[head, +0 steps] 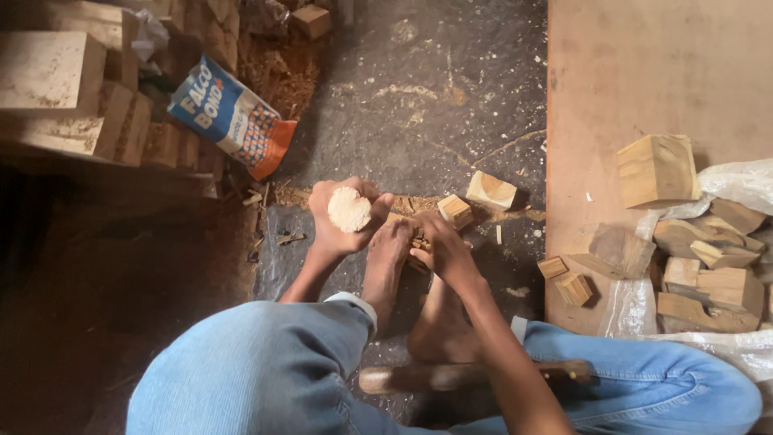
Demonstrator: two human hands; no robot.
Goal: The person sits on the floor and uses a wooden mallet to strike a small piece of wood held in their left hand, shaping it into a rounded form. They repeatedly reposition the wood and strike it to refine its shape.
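My left hand grips a short round piece of pale wood, its cut end facing up. My right hand reaches down to small brown wood pieces on the floor just past my bare feet; whether its fingers hold one is hidden. I sit low in blue jeans. A long dark-handled tool lies across under my legs.
Two small pale blocks lie on the dark floor ahead. A board at the right bears a larger block and a pile of wood chunks on clear plastic. Stacked timber and a blue-orange bag sit at left.
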